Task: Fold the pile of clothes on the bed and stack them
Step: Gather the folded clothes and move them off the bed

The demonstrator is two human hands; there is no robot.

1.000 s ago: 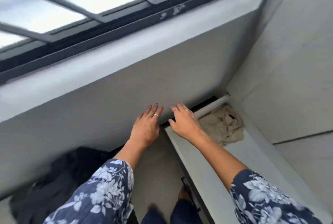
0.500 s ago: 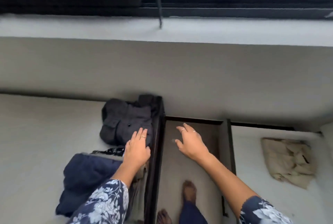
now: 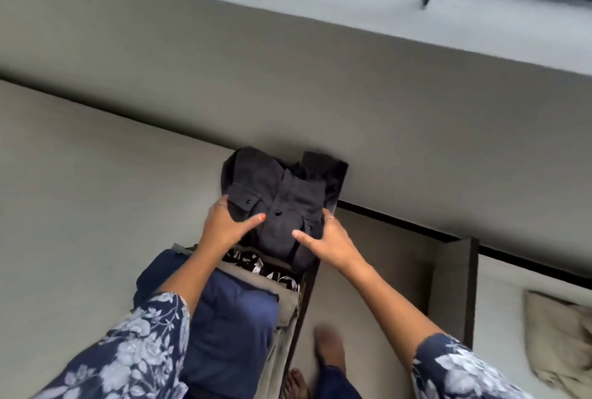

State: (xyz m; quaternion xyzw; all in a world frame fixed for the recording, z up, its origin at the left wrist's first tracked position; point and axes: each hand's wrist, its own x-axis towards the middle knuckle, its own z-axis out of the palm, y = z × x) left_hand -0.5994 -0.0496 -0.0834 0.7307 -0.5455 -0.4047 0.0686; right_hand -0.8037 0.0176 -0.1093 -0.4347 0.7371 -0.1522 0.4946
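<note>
Both hands hold the dark shirt (image 3: 285,203) at the bed's (image 3: 96,174) right edge: left hand (image 3: 224,225) on its left side, right hand (image 3: 330,238) on its right (thumbs on top).

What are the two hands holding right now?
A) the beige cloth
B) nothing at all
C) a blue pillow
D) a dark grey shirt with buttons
D: the left hand and right hand grip the sides of the dark grey shirt, while the beige cloth lies apart, off to the right.
</note>
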